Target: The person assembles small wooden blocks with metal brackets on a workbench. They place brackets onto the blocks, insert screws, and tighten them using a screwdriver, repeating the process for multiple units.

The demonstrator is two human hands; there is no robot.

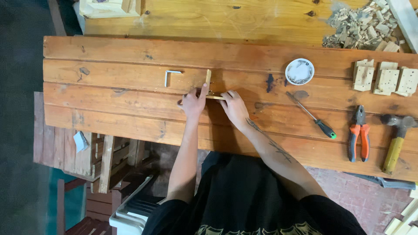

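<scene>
Two hands on a small wooden corner piece

Two hands are at work and we're looking straight down on them. Biggest thing first: the plank surface, reddish-brown boards running left to right, with a paler board lying beyond it. Up at the far right we see a heap of wood chips. Below that, three pale drilled wooden blocks sit side by side. Along the right end, we have a hammer with a yellow handle, then orange-handled pliers just beside it, then a screwdriver with a green-tipped handle lying at a slant. A round white dish rests near the screwdriver's tip.

Now the middle. Our left hand has its fingers pressed down on the thin wooden strips, which form an L shape flat on the surface. Our right hand is closed around the strip's horizontal leg, fingers curled onto it. Smallest of all, a metal angle bracket lies apart, to the left of the strips.
</scene>
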